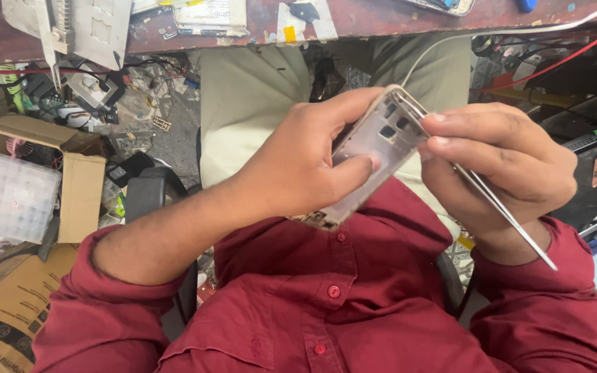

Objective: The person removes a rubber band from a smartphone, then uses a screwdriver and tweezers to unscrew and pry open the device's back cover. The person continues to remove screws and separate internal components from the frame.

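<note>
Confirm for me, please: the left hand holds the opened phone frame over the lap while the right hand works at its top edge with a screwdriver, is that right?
Not quite. The tool in the right hand is a pair of thin metal tweezers, not a screwdriver, as the head view shows. The rest stands: the left hand holds the opened phone frame over the lap, and the tweezers' tips meet its top edge.

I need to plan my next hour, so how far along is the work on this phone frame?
Done: the phone frame is opened, its inner side bare. In hand: the left hand holds it over the lap while the right hand works metal tweezers at its upper edge. Left: no cover or screen is on it; how much remains cannot be told.
</note>
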